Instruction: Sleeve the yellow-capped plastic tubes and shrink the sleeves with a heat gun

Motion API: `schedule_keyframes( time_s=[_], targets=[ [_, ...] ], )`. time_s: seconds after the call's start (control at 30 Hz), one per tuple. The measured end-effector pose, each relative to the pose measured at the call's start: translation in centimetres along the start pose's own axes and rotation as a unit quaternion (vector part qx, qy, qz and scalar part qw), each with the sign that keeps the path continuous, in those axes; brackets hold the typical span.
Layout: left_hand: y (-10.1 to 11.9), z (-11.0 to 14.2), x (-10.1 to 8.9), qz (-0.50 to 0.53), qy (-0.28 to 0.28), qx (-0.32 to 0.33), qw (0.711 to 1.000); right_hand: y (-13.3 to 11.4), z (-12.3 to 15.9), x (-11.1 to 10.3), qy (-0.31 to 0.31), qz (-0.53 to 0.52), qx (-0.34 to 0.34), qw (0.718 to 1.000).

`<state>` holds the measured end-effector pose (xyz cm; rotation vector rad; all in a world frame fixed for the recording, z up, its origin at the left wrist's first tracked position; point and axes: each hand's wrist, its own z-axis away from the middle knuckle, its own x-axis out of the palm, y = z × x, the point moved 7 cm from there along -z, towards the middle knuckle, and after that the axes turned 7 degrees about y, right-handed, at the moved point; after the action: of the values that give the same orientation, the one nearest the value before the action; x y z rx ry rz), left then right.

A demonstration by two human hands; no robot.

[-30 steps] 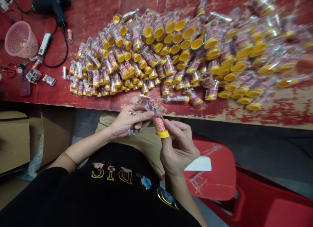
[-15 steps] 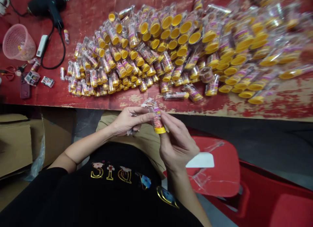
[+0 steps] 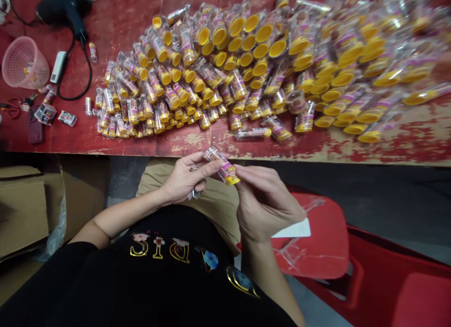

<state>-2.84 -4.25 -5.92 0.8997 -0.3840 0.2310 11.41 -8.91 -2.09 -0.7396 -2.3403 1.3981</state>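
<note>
My left hand (image 3: 188, 176) grips a small clear tube with a yellow cap and a purple-pink label (image 3: 225, 169) between thumb and fingers. Crumpled clear plastic wrap (image 3: 193, 191) shows below, tucked in the curled fingers of the same hand. The tube lies tilted, its cap end toward my right hand (image 3: 269, 200). The right fingertips pinch the capped end. A big heap of similar yellow-capped tubes (image 3: 190, 87) covers the table just beyond my hands.
On the red table (image 3: 141, 146) at left are a heat gun (image 3: 68, 7) with its cord, a pink basket (image 3: 24, 64), red-handled scissors (image 3: 12, 108) and small packets (image 3: 45, 113). Cardboard boxes (image 3: 24, 205) stand lower left; a red stool (image 3: 317, 252) is at right.
The tube has tipped from nearly upright to slanted, its cap swinging right and up. My right hand has moved a little right with it; the left hand keeps its hold.
</note>
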Motion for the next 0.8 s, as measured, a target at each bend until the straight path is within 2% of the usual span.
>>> schedule_keyframes(
  time_s=[0.23,0.57,0.67,0.8],
  targets=[
    [-0.5,0.0,-0.1,-0.013,0.004,-0.002,1.0,0.2,-0.1,-0.2,-0.005,0.027,-0.008,1.0],
    [-0.6,-1.0,-0.1,-0.001,0.001,0.001,1.0,1.0,-0.1,0.2,-0.001,-0.013,0.007,1.0],
    [-1.0,-1.3,-1.1,-0.021,-0.001,0.007,1.0,3.1,-0.9,-0.1,0.037,-0.027,0.046,0.998],
    [-1.8,-1.3,-3.3,-0.097,0.044,0.011,0.994,8.0,-4.1,-2.5,0.13,-0.034,0.124,0.983]
  ],
)
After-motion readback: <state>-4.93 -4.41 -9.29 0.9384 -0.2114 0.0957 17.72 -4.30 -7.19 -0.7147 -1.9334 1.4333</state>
